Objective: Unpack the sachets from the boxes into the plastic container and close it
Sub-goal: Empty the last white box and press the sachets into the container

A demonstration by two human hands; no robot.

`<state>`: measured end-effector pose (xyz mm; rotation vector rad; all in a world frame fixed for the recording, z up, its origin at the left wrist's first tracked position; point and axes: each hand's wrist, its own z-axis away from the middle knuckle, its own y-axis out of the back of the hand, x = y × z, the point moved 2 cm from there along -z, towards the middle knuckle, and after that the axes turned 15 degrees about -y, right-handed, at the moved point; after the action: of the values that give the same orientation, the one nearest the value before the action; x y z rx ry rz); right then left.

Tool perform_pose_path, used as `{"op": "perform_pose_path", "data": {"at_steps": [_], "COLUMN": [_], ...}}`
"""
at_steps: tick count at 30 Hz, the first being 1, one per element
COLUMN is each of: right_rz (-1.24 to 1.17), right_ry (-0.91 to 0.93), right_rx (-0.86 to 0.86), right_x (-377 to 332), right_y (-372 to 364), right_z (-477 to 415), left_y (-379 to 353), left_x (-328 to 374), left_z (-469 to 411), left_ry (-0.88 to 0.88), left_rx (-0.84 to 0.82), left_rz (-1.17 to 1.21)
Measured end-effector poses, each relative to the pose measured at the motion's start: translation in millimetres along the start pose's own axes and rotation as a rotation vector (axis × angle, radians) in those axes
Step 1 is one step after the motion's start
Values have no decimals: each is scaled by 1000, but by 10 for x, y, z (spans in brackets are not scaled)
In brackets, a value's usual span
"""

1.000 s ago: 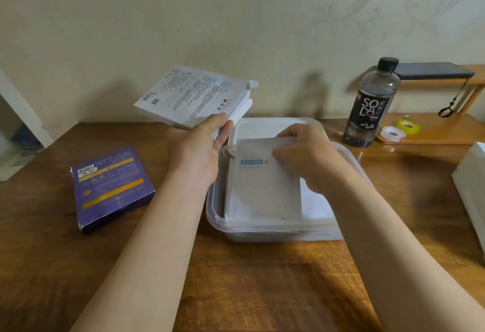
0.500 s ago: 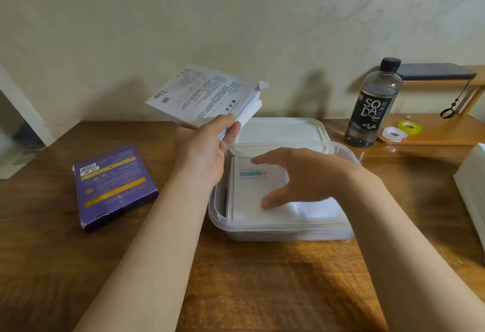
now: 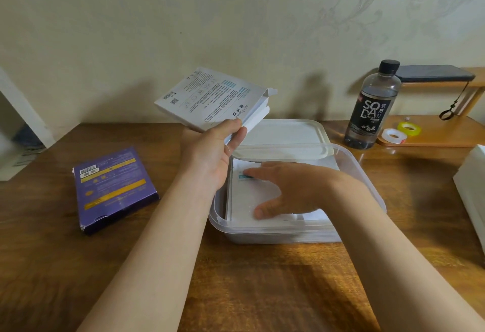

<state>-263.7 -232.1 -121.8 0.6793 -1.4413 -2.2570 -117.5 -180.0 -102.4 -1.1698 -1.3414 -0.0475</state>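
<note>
A person's right hand (image 3: 288, 190), fingers straight and spread, lies flat on the white sachets (image 3: 244, 200) stacked in the clear container (image 3: 372, 195) on the counter (image 3: 236, 292). The left hand (image 3: 212, 153) grips a white box (image 3: 210, 98) by its open end, raised and tilted just above the container's far left corner. The lid (image 3: 286, 135) rests behind, its near edge propped on the container's far rim; a purple box (image 3: 112, 187) lies well apart to the left. Settling the stack looks to be the step in hand. Pressing evenly with the palm and squaring the sachets against the left wall should keep them below the rim so the lid can seat. Whether the white box holds more cannot be told; a look into its open end before setting it aside would be wise.
</note>
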Motion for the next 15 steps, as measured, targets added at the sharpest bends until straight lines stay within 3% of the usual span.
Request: {"op": "perform_pose_path", "data": {"at_steps": [4,7,8,11,15], "right_rz": [-126,-680,-913,-1334,-1490], "right_ry": [-36,-75,-97,-140,-137], "right_rx": [104,448,483,378,299], "right_x": [33,149,179,175,147], "right_y": [140,341,374,369,360], "right_z": [74,88,83,66,84], "left_y": [-4,-23,-37,-86,-124], "left_x": [-13,-18,-23,-47,-70], "left_z": [-5,-13,-10,42,95], "left_ry": [25,57,70,107,121], "left_rx": [-25,-62,-80,-153,-221], "left_rz": [-3,3,1,-5,-9]}}
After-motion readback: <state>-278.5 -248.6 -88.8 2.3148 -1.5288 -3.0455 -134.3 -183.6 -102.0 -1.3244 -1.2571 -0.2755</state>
